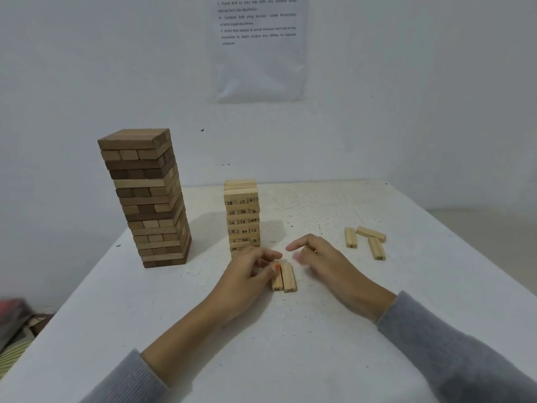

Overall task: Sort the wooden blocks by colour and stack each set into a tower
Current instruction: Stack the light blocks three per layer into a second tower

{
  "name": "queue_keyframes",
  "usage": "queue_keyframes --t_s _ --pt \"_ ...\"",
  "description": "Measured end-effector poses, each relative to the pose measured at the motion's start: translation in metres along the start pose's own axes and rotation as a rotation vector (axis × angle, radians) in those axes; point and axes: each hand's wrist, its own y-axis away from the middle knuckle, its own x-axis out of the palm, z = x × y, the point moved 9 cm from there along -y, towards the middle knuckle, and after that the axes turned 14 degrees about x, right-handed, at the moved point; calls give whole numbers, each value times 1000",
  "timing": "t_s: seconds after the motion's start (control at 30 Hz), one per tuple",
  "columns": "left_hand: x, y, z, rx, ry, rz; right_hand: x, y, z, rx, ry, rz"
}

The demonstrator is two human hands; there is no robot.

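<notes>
A tall tower of dark and mid-brown blocks [148, 196] stands at the table's left. A shorter tower of pale numbered blocks [241, 216] stands in the middle. In front of it two pale blocks [286, 277] lie side by side on the table. My left hand [247, 279] rests against their left side, fingers curled at the far ends of the blocks. My right hand [322, 263] hovers just right of them, blurred, fingers loosely spread and holding nothing. Three more pale blocks [366, 239] lie loose to the right.
The white table [290, 344] has its left edge close to the brown tower, with a drop to the floor beyond. A printed sheet [258, 48] hangs on the wall behind. Striped and red items [14, 324] lie on the floor at left.
</notes>
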Motion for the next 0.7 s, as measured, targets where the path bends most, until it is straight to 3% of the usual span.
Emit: queue_keyframes --t_s 0.1,0.23,0.33,0.4,0.6,0.7 --pt "1 0 1 -57 124 53 -7 -3 -5 126 -182 42" --pt "2 4 9 -95 156 210 -8 -3 -7 90 -219 69" --pt "1 5 9 -71 118 236 -12 -7 -13 77 -265 73" --pt "0 4 9 -47 98 209 -13 -8 -14 62 -223 45" --pt "0 2 8 1 85 188 -15 -4 -5 -81 245 -168" --pt "1 2 7 9 79 205 -13 -3 -9 -9 117 1"
